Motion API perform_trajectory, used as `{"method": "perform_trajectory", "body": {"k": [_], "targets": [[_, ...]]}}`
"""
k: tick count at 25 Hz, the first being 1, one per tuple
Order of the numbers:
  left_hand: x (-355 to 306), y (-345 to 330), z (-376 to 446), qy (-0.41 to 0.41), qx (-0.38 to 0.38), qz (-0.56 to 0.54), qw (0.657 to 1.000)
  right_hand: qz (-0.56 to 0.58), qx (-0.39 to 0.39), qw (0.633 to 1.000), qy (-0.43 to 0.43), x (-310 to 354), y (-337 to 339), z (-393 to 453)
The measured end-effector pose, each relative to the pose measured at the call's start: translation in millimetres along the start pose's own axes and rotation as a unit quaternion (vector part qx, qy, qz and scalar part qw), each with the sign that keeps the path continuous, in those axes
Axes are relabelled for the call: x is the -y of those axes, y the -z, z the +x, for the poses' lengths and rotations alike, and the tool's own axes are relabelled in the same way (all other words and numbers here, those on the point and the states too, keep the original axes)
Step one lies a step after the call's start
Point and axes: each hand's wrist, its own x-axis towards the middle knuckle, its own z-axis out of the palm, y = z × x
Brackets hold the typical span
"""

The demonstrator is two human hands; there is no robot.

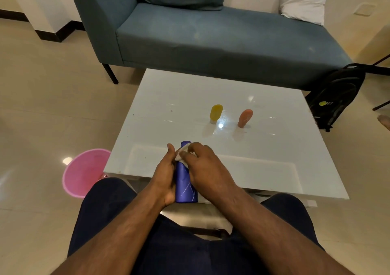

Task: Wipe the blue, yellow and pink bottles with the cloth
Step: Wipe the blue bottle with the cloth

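My left hand (165, 175) grips the blue bottle (185, 187) from its left side, over the near edge of the white table (274, 163). My right hand (200, 165) holds a small white cloth (182, 154) pressed against the bottle's upper part. Only the bottle's top end and lower body show between the hands. The yellow bottle (216, 112) and the pink bottle (245, 117) stand cap-down on the table further back, to the right of centre, a short gap between them.
A pink bucket (84, 172) stands on the floor left of the table. A blue sofa (211, 38) runs behind the table, a black backpack (335, 97) leans at its right end. My knees sit under the near table edge.
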Motion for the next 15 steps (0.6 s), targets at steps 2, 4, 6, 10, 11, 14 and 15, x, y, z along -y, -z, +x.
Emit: {"method": "perform_trajectory", "body": {"k": [2, 4, 6, 10, 11, 14, 15], "targets": [[1, -1, -1, 0.006, 0.009, 0.016, 1.0, 0.02, -0.003, 0.999, -0.033, -11, 4, 9], [4, -2, -1, 0.022, 0.011, 0.031, 0.999, 0.047, -0.025, 0.996, -0.074, -14, 8, 14], [6, -1, 0, 0.025, -0.006, 0.043, 0.999, 0.034, -0.023, 0.998, -0.056, -6, 7, 8], [2, 4, 4, 0.026, -0.015, 0.03, 0.999, 0.051, 0.009, 0.999, -0.005, 12, 0, -17], [1, 4, 3, 0.026, -0.007, 0.021, 0.999, 0.033, 0.005, 0.999, 0.002, 7, -1, -15], [4, 2, 3, 0.007, 0.007, 0.004, 1.0, 0.018, -0.035, 0.998, -0.038, -9, -1, 0], [5, 1, 3, 0.004, 0.005, -0.001, 1.0, 0.03, -0.042, 0.997, -0.055, -9, -2, 1]]}}
